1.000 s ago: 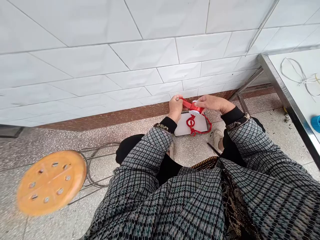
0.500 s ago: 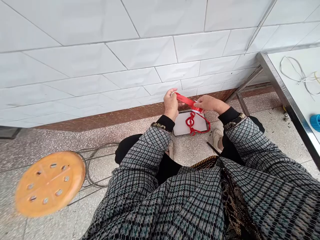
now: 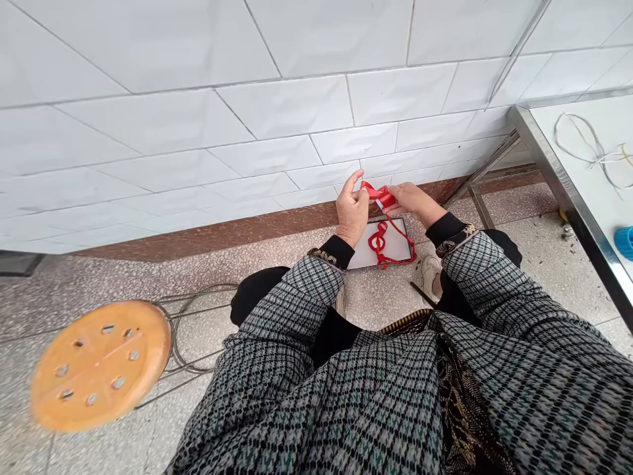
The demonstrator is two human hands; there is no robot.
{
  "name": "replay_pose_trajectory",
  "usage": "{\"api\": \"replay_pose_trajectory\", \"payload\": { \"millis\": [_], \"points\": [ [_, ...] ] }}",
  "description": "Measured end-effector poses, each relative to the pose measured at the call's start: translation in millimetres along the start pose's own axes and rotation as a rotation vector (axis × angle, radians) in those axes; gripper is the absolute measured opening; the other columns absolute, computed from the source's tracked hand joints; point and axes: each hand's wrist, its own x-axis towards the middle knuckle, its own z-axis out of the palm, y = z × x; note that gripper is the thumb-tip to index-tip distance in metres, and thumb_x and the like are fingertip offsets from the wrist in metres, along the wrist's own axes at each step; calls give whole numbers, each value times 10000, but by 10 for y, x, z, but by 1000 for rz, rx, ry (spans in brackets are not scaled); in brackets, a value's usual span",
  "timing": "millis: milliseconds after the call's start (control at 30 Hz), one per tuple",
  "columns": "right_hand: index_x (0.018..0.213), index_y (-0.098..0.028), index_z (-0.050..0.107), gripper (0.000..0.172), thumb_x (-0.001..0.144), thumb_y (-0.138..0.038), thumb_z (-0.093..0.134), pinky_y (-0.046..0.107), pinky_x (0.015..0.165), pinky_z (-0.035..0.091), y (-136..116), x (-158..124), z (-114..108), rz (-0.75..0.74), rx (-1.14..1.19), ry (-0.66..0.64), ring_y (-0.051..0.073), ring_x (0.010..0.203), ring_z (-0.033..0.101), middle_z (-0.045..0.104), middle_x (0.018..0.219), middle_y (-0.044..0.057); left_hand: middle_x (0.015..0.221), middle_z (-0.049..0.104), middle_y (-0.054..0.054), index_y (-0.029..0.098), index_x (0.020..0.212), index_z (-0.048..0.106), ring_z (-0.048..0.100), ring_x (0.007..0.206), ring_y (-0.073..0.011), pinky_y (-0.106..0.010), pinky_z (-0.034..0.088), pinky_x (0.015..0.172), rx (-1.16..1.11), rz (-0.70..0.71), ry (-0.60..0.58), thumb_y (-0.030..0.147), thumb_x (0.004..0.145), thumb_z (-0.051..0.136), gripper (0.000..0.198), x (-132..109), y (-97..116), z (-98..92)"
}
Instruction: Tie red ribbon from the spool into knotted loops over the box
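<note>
My left hand (image 3: 353, 210) pinches a loop of red ribbon (image 3: 372, 191) between thumb and fingers, its index finger raised. Close beside it on the right, my right hand (image 3: 409, 200) holds the wound part of the ribbon around a small white piece (image 3: 380, 204). From there a strand of ribbon hangs down to a shallow white tray (image 3: 359, 254) with a dark rim on the floor. More ribbon lies in loose loops over the tray. My left forearm and hand cover the tray's left end.
An orange round stool (image 3: 101, 366) with holes is at the lower left, with dark cable or wire loops (image 3: 185, 330) beside it. A metal-edged table (image 3: 568, 191) bearing wires and a blue object (image 3: 624, 242) stands right. White tiled wall (image 3: 297, 105) rises ahead.
My left hand has moved right, closer to my right hand. The stretch of ribbon between them has become shorter and now folds over near the wound part.
</note>
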Motion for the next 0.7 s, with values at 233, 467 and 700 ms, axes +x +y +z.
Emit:
{"api": "replay_pose_trajectory", "payload": {
  "millis": [233, 467, 700],
  "points": [
    [878, -173, 613, 381, 1095, -453, 472, 249, 674, 625, 16, -1, 25, 4, 64, 30, 150, 608, 701, 688, 746, 60, 887, 775, 4, 244, 1402, 628, 756, 829, -144, -284, 640, 833, 64, 35, 20, 193, 1011, 552, 402, -27, -46, 73],
    [871, -189, 608, 374, 1089, -457, 464, 232, 678, 605, 39, 53, 22, -12, -10, 35, 157, 654, 690, 676, 789, 65, 702, 673, 37, 230, 1322, 706, 656, 678, -114, -256, 587, 793, 154, 134, 2, 142, 955, 618, 388, -65, -58, 60],
    [778, -158, 603, 255, 1027, -190, 560, 207, 742, 593, 102, 78, 55, -57, 164, 5, 103, 660, 635, 648, 733, 12, 803, 765, 15, 221, 1360, 680, 681, 739, -118, -267, 594, 870, 174, 213, -60, 111, 930, 600, 452, -166, -130, 143]
  ]
}}
